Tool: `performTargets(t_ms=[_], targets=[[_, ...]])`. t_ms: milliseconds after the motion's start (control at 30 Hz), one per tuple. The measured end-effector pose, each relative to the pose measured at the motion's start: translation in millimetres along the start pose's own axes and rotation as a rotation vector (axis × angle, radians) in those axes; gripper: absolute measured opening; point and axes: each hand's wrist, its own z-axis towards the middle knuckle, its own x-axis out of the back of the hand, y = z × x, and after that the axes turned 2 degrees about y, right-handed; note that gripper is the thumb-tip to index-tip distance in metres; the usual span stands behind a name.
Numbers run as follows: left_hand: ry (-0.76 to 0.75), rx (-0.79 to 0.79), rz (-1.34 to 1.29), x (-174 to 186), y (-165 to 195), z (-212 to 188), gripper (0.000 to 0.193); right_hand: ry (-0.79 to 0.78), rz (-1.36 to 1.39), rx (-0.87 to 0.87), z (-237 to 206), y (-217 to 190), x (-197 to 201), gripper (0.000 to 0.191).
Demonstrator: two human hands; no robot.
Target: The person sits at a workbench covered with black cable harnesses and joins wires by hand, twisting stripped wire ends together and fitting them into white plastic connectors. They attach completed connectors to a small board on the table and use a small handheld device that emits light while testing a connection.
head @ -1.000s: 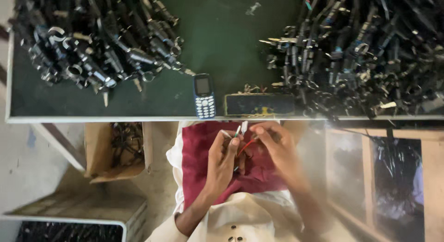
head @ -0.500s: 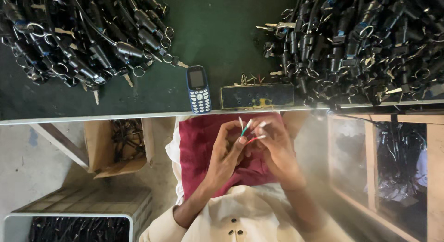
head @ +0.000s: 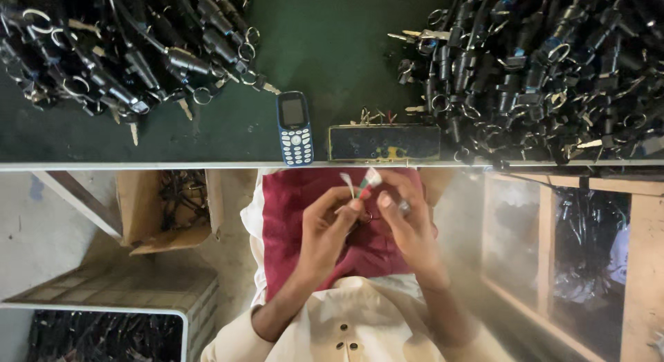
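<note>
Left hand pinches thin coloured wire ends | right hand closed on same wires | above lap, below green counter | blue keypad phone on counter

Both hands have drawn slightly back from the counter edge toward the lap. The left hand and right hand now pinch the coloured wires upright, tips fanned more clearly above the fingers.
</note>
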Motion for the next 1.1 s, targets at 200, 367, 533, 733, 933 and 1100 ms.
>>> performTargets(t_ms=[200,367,533,733,933,1100], targets=[[0.013,-0.007,0.330,-9.2,11.7,2.4,0.015,0.042,0.012,-0.013,8.5,-10.3,-11.4,0.022],[-0.022,0.048,0.375,-10.8,24.6,0.2,0.012,0.005,0.037,-0.033,3.1,-3.5,-7.3,0.021],[-0.068,-0.063,0.374,-12.4,18.6,0.3,0.012,0.119,0.086,0.083,1.9,14.5,-7.5,0.018],[-0.035,-0.058,0.354,-6.8,2.1,0.5,0.013,0.089,0.194,-0.060,-8.4,32.4,-3.4,0.013],[-0.101,0.043,0.273,1.7,-3.8,-3.2,0.017,-0.116,0.078,-0.060,-1.7,26.6,16.2,0.010],[-0.133,0.059,0.237,2.3,0.0,-4.6,0.015,-0.078,0.175,-0.139,-3.4,19.4,11.3,0.010]])
